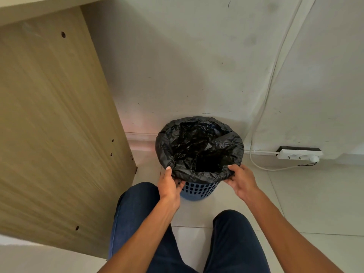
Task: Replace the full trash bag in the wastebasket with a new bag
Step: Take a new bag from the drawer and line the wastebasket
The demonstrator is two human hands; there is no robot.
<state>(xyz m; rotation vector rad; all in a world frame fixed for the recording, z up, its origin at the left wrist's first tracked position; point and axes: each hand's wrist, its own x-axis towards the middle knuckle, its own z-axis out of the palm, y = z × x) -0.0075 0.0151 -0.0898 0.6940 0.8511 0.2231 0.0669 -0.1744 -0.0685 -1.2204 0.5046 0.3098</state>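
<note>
I see a wooden desk panel (pixel 55 125) filling the left of the frame, a pale wall (pixel 197 56) across the top and a tiled floor (pixel 315 203) at lower right. Dark trouser legs (pixel 232 243) sit bottom centre. The blue wastebasket (pixel 199 191) stands at centre near the wall, lined with a black trash bag (pixel 197 148) folded over its rim. The left hand (pixel 169 184) pinches the bag's near-left edge, thumb on top. The right hand (pixel 241 179) grips the near-right edge likewise. A white power strip (pixel 299 154) lies at right, with a cable (pixel 275 62) running up the wall.
</note>
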